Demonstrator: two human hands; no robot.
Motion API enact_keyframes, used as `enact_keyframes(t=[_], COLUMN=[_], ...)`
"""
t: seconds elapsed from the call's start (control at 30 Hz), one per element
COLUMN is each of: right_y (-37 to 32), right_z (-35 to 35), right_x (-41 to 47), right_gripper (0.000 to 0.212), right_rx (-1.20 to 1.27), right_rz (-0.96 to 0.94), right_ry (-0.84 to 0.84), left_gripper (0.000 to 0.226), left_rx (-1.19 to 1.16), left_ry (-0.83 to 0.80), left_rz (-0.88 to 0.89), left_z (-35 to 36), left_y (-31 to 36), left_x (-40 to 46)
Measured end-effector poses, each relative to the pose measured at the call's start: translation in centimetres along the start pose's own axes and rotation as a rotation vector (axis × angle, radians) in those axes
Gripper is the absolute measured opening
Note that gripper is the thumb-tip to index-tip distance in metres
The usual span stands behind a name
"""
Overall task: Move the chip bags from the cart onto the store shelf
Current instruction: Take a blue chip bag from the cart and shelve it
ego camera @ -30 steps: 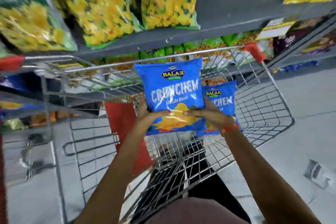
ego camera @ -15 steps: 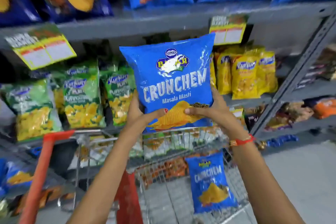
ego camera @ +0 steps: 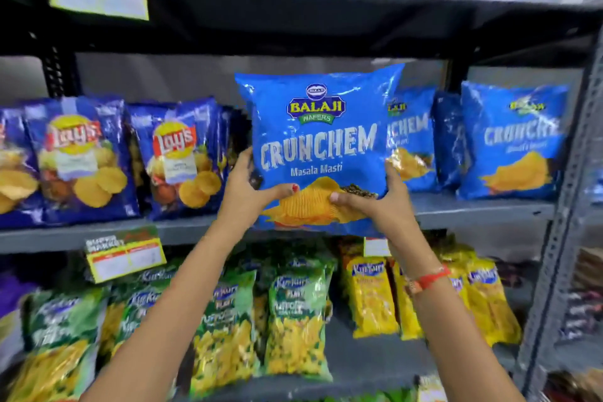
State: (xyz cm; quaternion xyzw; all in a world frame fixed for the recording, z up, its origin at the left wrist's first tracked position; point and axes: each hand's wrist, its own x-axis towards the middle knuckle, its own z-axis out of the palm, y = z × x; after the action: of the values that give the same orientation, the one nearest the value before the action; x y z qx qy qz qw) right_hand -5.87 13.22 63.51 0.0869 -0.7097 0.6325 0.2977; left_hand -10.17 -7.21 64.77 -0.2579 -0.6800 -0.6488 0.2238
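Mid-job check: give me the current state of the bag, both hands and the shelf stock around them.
Crunchem bag: upright, held in front of the middle shelf, not yet set down.
Left hand: gripping the bag's lower left edge.
Right hand: gripping its lower right edge.
Shelved Crunchem bags: standing upright on the right.
Lay's bags: standing on the left.
Middle shelf: partly stocked; the spot behind the held bag is hidden.
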Motion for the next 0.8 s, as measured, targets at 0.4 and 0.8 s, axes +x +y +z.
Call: enact_keyframes(t=[0.4, 0.8], right_y=[1.4, 5.3], right_z=[4.7, 1.5], right_x=[6.0, 0.7], right_gripper=[0.101, 0.059], right_rx=[-0.214, -0.054], right_rz=[0.082, -0.082], right_ry=[-0.015, 0.189], left_gripper=[0.069, 0.049], left_rx=[0.251, 0.266], left_ry=[0.193, 0.468], left_rz=[-0.102, 0.177], left_z=[-0.2, 3.4], left_y=[-3.3, -5.3], left_x=[5.4, -2.4])
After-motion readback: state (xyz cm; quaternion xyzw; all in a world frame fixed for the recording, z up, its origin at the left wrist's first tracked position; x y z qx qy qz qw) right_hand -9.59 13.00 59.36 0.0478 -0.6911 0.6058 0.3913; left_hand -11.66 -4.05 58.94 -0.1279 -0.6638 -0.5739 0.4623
